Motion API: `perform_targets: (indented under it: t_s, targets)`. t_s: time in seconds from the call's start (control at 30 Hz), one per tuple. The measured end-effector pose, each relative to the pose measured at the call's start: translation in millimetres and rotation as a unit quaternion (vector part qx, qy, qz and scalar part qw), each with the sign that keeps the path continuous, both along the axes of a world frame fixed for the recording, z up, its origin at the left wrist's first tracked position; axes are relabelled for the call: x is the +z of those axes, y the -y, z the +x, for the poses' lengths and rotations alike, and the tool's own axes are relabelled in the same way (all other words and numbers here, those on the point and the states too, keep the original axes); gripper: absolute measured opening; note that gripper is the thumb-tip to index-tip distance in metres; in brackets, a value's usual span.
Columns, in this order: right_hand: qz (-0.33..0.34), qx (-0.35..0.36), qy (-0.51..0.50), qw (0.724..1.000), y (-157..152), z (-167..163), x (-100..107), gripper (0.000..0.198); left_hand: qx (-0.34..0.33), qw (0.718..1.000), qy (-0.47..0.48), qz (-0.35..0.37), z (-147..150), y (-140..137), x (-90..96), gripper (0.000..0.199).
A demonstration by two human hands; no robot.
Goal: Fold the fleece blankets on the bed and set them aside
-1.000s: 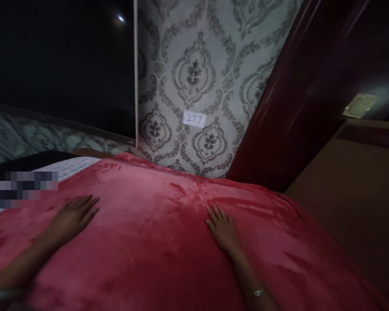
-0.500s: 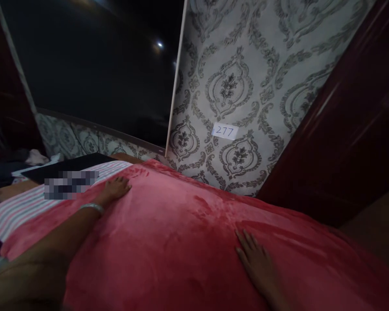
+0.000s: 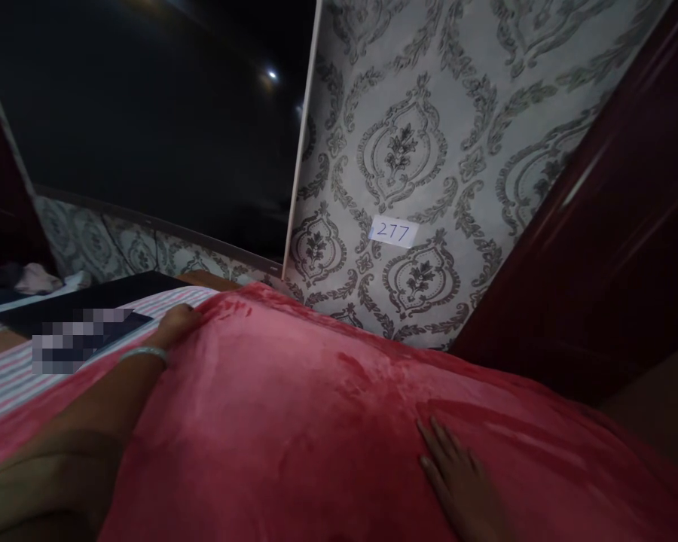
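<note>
A red plush blanket (image 3: pixel 294 421) lies spread over the surface before me, with smooth and ruffled patches of pile. At its far left edge my left hand (image 3: pixel 179 324), a bangle on the wrist, is closed with its fingers curled into the cloth; the fingertips are hidden. My right hand (image 3: pixel 460 478) rests flat on the blanket at lower right, fingers stretched out. Beside the left hand runs a striped cloth (image 3: pixel 11 380) in white, pink and grey, partly under a dark, pixel-blurred item (image 3: pixel 118 331).
A large dark television (image 3: pixel 163 128) hangs on the patterned wall (image 3: pixel 401 150). A paper label (image 3: pixel 394 232) reads 277. Dark red wood panelling (image 3: pixel 599 248) rises at right. A black flat panel (image 3: pixel 102 293) and some clothing (image 3: pixel 37 278) lie at left.
My left hand has shifted left to the blanket's edge, and its spread fingers have curled into the cloth. My right hand stays flat on the blanket. The view has moved slightly.
</note>
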State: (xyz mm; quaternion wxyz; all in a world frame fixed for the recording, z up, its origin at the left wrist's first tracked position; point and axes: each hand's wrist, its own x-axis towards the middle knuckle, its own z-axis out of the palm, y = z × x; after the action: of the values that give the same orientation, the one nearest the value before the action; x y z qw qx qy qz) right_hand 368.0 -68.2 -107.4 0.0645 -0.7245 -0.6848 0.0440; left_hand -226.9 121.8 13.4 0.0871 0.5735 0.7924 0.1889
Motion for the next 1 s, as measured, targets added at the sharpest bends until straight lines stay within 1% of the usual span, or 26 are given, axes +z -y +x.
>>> perform_targets:
  t_s: [0.07, 0.1, 0.17, 0.23, 0.33, 0.4, 0.43, 0.5, 0.6, 0.7, 0.8, 0.9, 1.0]
  targets:
    - [0.004, 0.000, -0.002, 1.000, 0.2, 0.2, -0.3, 0.068, 0.013, 0.999, 0.029, -0.031, 5.8, 2.3, 7.5, 0.051]
    - [0.009, 0.000, -0.003, 1.000, 0.3, 0.5, -1.3, 0.067, 0.012, 0.998, 0.042, -0.035, 10.0, 4.4, 11.7, 0.049]
    - [0.022, 0.000, -0.001, 1.000, 0.2, 1.5, -4.6, 0.065, -0.010, 0.997, 0.072, -0.024, 19.4, 10.9, 21.2, 0.046]
    - [0.040, 0.001, 0.002, 0.999, -0.3, 2.8, -8.7, 0.064, -0.055, 0.993, 0.108, -0.004, 29.2, 22.7, 31.5, 0.045]
    - [0.049, 0.007, 0.005, 0.999, -1.6, 4.2, -13.7, 0.063, -0.129, 0.977, 0.165, 0.029, 46.3, 55.2, 44.2, 0.051]
    - [0.043, 0.005, 0.007, 0.999, -2.4, 4.3, -14.8, 0.063, -0.172, 0.963, 0.201, 0.054, 62.0, 87.2, 46.7, 0.056]
    - [0.040, 0.003, 0.008, 0.999, -2.6, 4.1, -14.7, 0.063, -0.194, 0.953, 0.220, 0.069, 71.6, 105.2, 45.0, 0.056]
    - [0.041, 0.001, 0.010, 0.999, -2.4, 3.1, -13.3, 0.062, -0.241, 0.939, 0.228, 0.091, 93.4, 142.5, 35.0, 0.053]
    - [0.044, 0.004, 0.016, 0.999, -0.7, 1.4, -9.4, 0.062, -0.294, 0.925, 0.205, 0.124, 127.9, 192.0, 7.6, 0.047]
    - [0.045, 0.009, 0.018, 0.999, 1.4, 1.0, -4.9, 0.061, -0.323, 0.914, 0.196, 0.148, 158.6, 224.4, -21.6, 0.041]
    - [0.044, 0.013, 0.017, 0.999, 2.7, 1.6, -1.5, 0.060, -0.337, 0.908, 0.191, 0.156, 182.9, 238.2, -40.4, 0.035]
    - [0.039, 0.013, 0.021, 0.999, 3.7, 1.5, -0.1, 0.061, -0.330, 0.922, 0.142, 0.147, 198.6, 241.5, -48.2, 0.029]
    - [0.041, 0.011, 0.027, 0.999, 5.1, 0.4, 0.1, 0.061, -0.313, 0.940, 0.064, 0.122, 203.2, 243.9, -51.8, 0.024]
